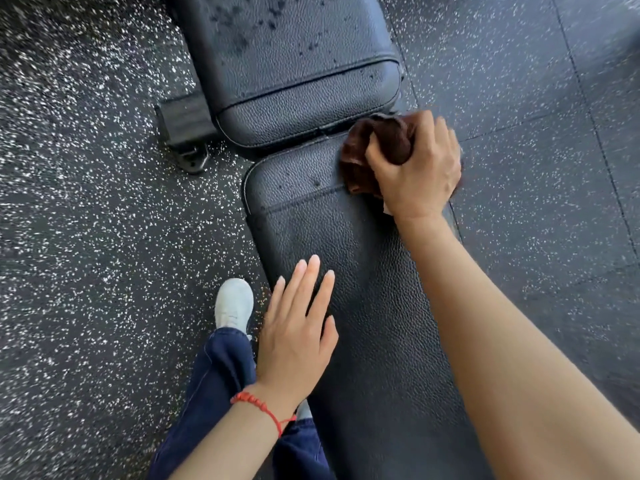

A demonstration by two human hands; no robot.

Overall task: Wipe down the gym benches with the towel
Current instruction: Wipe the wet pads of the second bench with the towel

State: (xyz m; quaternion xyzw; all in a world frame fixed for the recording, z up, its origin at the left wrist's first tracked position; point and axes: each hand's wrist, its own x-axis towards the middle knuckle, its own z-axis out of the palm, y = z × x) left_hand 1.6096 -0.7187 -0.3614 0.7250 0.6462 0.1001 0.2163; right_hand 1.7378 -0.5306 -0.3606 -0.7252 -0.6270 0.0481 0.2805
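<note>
A black padded gym bench runs up the middle of the head view in two parts. The near long pad (374, 306) lies under my arms. The far pad (291, 64) carries dark wet droplets. My right hand (419, 171) grips a bunched brown towel (367, 154) and presses it on the far right corner of the near pad, by the gap between the pads. My left hand (298, 327) rests flat and open on the near pad's left edge, fingers together, with a red string bracelet (263, 407) on the wrist.
Black rubber flooring with white flecks (86, 237) surrounds the bench. A black metal bracket of the frame (187, 133) juts out left of the far pad. My white shoe (233, 303) and dark blue trouser leg (214, 386) stand left of the near pad.
</note>
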